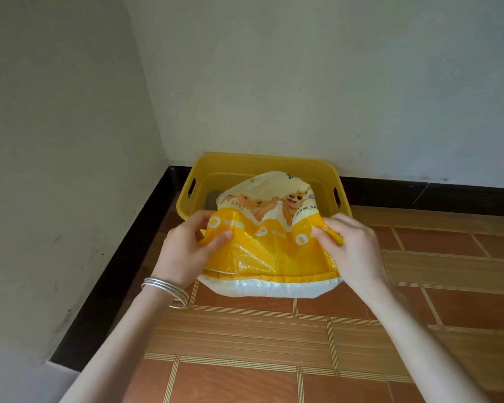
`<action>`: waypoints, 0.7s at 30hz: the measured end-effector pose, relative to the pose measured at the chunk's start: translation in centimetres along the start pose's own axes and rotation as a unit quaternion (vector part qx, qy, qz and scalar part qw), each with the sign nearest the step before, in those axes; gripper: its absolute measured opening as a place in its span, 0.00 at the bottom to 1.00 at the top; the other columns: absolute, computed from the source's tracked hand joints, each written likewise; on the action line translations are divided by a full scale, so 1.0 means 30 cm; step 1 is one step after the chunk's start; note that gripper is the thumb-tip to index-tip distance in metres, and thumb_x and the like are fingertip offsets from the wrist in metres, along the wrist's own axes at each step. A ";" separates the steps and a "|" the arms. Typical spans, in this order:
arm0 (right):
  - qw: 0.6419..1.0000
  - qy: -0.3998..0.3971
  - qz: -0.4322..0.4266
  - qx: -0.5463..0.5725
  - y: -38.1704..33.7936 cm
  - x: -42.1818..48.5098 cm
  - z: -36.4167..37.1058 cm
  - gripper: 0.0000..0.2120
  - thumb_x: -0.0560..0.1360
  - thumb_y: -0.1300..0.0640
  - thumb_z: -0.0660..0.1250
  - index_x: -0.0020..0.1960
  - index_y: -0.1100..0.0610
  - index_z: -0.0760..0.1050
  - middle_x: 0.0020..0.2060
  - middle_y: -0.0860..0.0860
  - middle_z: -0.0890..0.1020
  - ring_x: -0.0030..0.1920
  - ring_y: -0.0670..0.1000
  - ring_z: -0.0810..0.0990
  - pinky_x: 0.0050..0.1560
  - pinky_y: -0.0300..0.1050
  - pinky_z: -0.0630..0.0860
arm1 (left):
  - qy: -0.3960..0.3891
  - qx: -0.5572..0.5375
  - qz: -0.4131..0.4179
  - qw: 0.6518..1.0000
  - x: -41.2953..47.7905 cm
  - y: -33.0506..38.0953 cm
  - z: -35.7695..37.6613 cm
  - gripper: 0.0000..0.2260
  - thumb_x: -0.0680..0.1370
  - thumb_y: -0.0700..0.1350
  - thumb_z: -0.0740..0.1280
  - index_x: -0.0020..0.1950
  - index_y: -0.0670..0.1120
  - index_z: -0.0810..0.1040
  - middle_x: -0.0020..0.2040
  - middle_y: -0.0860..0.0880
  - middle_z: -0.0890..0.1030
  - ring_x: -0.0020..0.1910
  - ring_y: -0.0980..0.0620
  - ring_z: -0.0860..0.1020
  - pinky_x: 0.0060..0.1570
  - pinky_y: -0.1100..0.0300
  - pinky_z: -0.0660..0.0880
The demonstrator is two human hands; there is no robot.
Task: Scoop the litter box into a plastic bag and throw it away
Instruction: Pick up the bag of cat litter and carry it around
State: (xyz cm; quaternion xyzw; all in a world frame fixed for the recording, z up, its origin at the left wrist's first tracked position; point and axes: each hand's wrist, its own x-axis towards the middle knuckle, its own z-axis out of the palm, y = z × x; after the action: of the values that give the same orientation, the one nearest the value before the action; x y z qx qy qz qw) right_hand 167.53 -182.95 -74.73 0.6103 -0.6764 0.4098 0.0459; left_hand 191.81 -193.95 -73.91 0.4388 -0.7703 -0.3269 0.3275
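Yellow and white plastic makes up the bag (269, 242), printed with a cartoon dog and held up over the near edge of the yellow litter box (216, 167). Both hands clamp it: the left hand (186, 251) pinches its left side between thumb and curled fingers, and the right hand (352, 248) pinches its right side the same way. Silver bangles (165, 289) circle the left wrist. That box sits in the corner against the white wall (303, 82), on brown tiled floor (274, 344).

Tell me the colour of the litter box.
The litter box is yellow; head view shows it.
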 end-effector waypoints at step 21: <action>0.999 0.040 0.007 0.015 0.022 -0.094 0.020 0.10 0.75 0.54 0.67 0.42 0.61 0.80 0.36 0.48 0.78 0.31 0.48 0.75 0.30 0.47 0.73 | 0.018 -0.006 0.031 0.999 -0.065 -0.037 0.021 0.21 0.66 0.65 0.65 0.55 0.56 0.75 0.42 0.59 0.79 0.37 0.56 0.77 0.39 0.62 0.76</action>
State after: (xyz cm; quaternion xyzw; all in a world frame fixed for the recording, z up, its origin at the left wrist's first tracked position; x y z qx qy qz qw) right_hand 167.94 -181.16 -77.05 0.5896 -0.6718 0.4442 0.0604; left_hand 192.60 -192.52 -75.56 0.4185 -0.7756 -0.3133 0.3538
